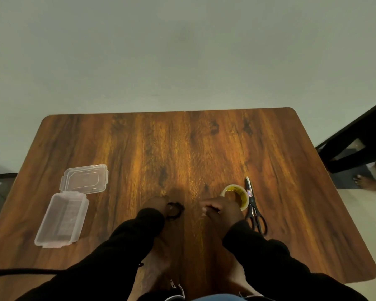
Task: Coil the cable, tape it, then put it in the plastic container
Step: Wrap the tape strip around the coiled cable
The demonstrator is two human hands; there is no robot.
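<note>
Left hand (pixel 155 206) pinches coiled black cable (pixel 175 210) on wooden worktop (pixel 182 148). Right hand (pixel 220 210), right of cable, fingers curled on cable's other end. Open plastic container (pixel 60 220) far left of cable; tape roll (pixel 237 195), scissors (pixel 253 208) right.

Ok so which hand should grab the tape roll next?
Probably the right hand: it sits right beside the tape roll, touching or overlapping its near edge. The left hand is across the table, pinching the coiled cable, and should keep holding it.
</note>
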